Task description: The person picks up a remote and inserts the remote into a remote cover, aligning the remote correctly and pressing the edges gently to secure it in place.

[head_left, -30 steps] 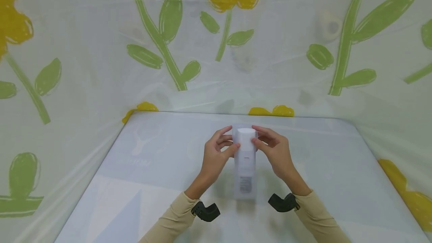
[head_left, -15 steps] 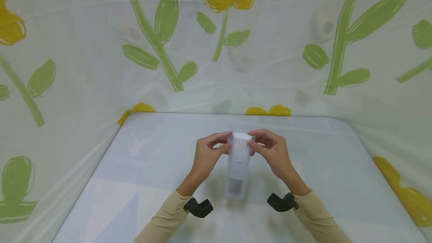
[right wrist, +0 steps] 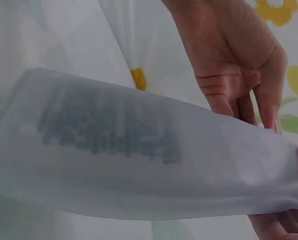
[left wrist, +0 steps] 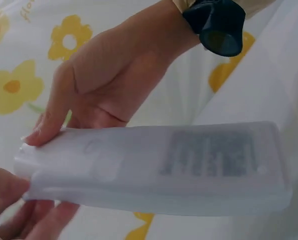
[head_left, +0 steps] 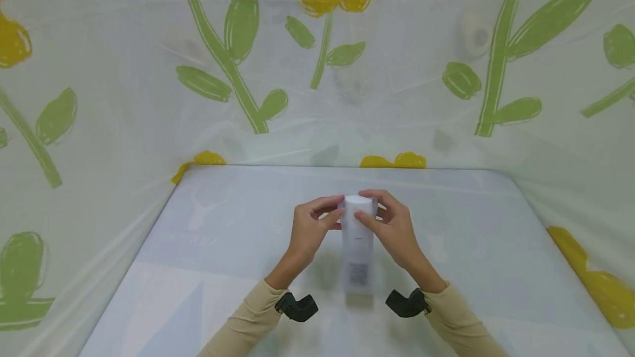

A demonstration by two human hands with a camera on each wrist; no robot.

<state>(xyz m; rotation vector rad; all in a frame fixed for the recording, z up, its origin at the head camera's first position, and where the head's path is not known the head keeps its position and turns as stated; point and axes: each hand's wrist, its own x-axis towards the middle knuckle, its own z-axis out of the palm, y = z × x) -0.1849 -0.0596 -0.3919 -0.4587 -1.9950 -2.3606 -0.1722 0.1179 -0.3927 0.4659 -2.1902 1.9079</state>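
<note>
A long white remote control [head_left: 358, 244] stands lengthwise between the hands, inside a translucent soft sleeve [left wrist: 229, 197]. Through the sleeve a dark printed label [right wrist: 109, 125] shows blurred near the lower end. My left hand [head_left: 308, 228] pinches the upper left edge of the sleeve between thumb and fingers. On the other side my right hand [head_left: 395, 231] grips the upper right edge, its thumb lying across the face. The remote's white end [head_left: 358, 200] shows at the sleeve's mouth. Some fingers are hidden behind the sleeve.
A pale table [head_left: 238, 219] with faint printed shapes lies under the hands. Around it hangs a white curtain [head_left: 397, 109] with yellow flowers and green leaves. Black wrist cameras sit on both wrists, the left camera [head_left: 297, 307] and the right camera [head_left: 408, 303].
The sleeved remote has come slightly lower, after tilting and straightening. My right thumb has slid inward from the edge onto its face. Both hands keep hold near the upper end.
</note>
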